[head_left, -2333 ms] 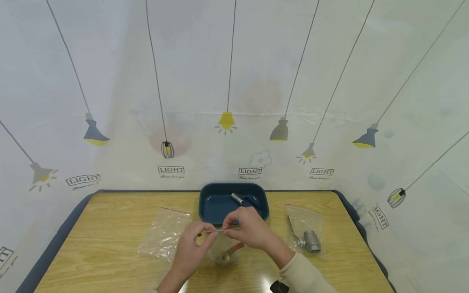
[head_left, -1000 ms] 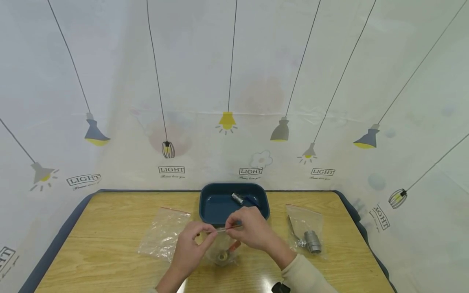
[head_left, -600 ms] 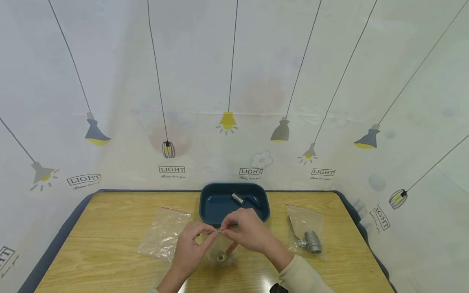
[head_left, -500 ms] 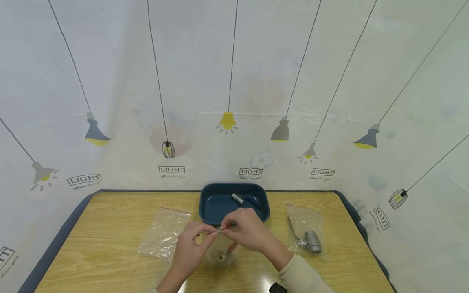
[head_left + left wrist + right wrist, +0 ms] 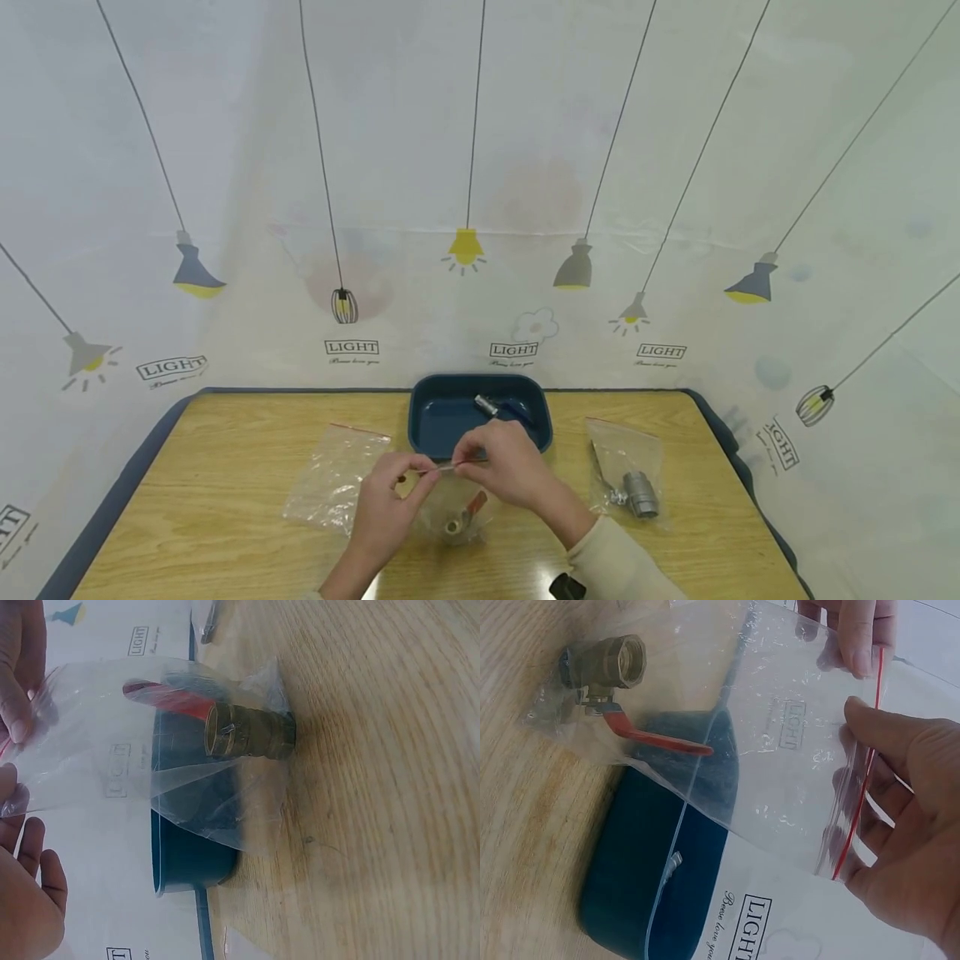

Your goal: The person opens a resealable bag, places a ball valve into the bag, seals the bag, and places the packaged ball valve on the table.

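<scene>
A clear zip bag (image 5: 780, 787) with a red line along its top hangs between the two hands. Inside it, at the bottom, sits a brass ball valve (image 5: 251, 731) with a red lever handle (image 5: 660, 741). At the left end of the seal, the left hand (image 5: 386, 504) pinches the bag's top edge between thumb and fingers. The right hand (image 5: 504, 467) pinches the same edge a short way to the right. In the wrist views the bag's lower end with the valve is close over the wooden table (image 5: 390, 795).
Behind the hands stands a dark blue tray (image 5: 420, 433) holding a silver metal piece (image 5: 486, 406) and a dark blue item. A flat clear zip bag (image 5: 330, 479) lies on the left. To the right is a bagged grey metal valve (image 5: 639, 495).
The right fingers have shifted back and forth along the bag's top edge. The left hand has moved slightly left, and the hanging valve has swung a little left.
</scene>
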### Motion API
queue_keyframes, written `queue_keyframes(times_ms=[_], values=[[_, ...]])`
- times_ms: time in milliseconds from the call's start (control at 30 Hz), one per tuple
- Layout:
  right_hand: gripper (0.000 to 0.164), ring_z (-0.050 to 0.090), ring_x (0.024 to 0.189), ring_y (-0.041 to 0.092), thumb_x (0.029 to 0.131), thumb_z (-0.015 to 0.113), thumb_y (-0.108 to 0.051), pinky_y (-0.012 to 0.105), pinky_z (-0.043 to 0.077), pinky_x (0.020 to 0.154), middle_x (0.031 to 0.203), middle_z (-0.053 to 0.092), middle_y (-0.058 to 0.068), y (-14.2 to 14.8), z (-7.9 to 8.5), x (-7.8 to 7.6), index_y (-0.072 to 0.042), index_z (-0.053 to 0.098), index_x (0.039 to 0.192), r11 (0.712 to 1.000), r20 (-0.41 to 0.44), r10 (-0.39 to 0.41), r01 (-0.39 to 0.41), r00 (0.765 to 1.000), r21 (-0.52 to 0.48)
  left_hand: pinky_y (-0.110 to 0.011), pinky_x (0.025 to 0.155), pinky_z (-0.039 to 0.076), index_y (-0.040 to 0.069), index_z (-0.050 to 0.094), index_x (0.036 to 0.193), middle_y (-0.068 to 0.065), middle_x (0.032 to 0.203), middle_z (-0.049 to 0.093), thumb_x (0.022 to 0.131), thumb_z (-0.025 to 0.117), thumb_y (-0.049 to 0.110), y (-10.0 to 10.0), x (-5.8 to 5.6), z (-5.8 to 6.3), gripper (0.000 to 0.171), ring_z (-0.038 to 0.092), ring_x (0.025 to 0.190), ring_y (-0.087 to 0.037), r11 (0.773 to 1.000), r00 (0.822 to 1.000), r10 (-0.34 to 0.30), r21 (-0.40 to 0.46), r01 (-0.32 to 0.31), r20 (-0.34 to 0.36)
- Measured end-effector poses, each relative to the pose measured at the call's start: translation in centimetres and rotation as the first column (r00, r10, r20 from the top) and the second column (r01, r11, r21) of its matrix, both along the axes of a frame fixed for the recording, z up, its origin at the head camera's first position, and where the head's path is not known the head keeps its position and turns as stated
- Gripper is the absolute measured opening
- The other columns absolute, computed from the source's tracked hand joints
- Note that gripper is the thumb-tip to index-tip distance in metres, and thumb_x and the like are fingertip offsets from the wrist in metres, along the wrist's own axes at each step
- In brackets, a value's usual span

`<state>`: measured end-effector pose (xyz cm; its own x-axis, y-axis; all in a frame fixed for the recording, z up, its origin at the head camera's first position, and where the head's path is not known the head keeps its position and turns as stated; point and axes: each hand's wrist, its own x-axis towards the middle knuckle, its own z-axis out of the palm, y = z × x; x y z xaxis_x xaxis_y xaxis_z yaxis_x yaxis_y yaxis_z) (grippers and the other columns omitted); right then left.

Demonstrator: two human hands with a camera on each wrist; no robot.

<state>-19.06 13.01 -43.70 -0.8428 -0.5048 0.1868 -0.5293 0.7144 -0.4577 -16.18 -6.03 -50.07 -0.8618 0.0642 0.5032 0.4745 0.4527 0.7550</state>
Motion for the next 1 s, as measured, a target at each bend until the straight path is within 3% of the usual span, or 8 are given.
queue_keyframes(times_ms=[267,467,733,833,1000], values=[[0.006,0.055,0.073,-0.006,0.079,0.07,-0.031,0.019,0.045,0.07,0.077,0.062,-0.02,0.6,0.4,-0.1,-0.029,0.065,0.079,0.998,0.061,0.021,-0.018,0.998,-0.06,-0.025,0.066,0.044,0.029,0.064,0.083,0.019,0.082,0.062,0.079,0.071,0.024,0.0,-0.1,-0.2,0.009,0.055,0.078,-0.001,1.0,1.0,0.006,0.015,-0.007,0.011],[0.005,0.055,0.074,-0.005,0.081,0.068,-0.031,0.019,0.046,0.071,0.078,0.063,-0.02,1.1,0.6,-0.1,-0.027,0.066,0.081,0.998,0.036,0.026,-0.024,0.999,-0.054,-0.024,0.066,0.045,0.029,0.063,0.084,0.018,0.083,0.062,0.08,0.07,0.025,0.0,-0.1,-0.2,0.008,0.055,0.078,-0.001,1.0,1.0,0.003,0.017,-0.003,0.017],[0.005,0.057,0.076,-0.005,0.082,0.068,-0.031,0.018,0.046,0.069,0.081,0.063,-0.019,0.9,0.3,-0.3,-0.027,0.066,0.085,0.999,0.106,0.039,-0.037,0.994,-0.024,-0.028,0.067,0.045,0.03,0.063,0.083,0.019,0.083,0.061,0.078,0.072,0.021,0.2,0.0,-0.2,0.014,0.056,0.079,-0.004,0.998,0.998,0.008,0.065,-0.012,0.066],[0.005,0.056,0.074,-0.006,0.082,0.067,-0.033,0.017,0.046,0.068,0.079,0.064,-0.019,0.6,0.1,-0.3,-0.028,0.066,0.084,0.999,0.096,0.04,-0.041,0.995,0.004,-0.029,0.067,0.045,0.025,0.064,0.082,0.015,0.082,0.062,0.077,0.073,0.016,0.4,0.2,0.2,0.014,0.057,0.079,-0.008,0.997,0.997,0.014,0.07,-0.02,0.079],[0.005,0.056,0.071,-0.007,0.083,0.067,-0.033,0.016,0.046,0.068,0.078,0.064,-0.019,0.1,-0.2,-0.3,-0.028,0.066,0.082,0.998,0.086,0.066,-0.065,0.994,-0.014,-0.029,0.067,0.045,0.014,0.065,0.083,0.005,0.083,0.065,0.078,0.071,0.01,0.7,1.1,2.2,0.009,0.057,0.079,-0.013,0.998,0.996,-0.003,0.058,-0.002,0.085]])
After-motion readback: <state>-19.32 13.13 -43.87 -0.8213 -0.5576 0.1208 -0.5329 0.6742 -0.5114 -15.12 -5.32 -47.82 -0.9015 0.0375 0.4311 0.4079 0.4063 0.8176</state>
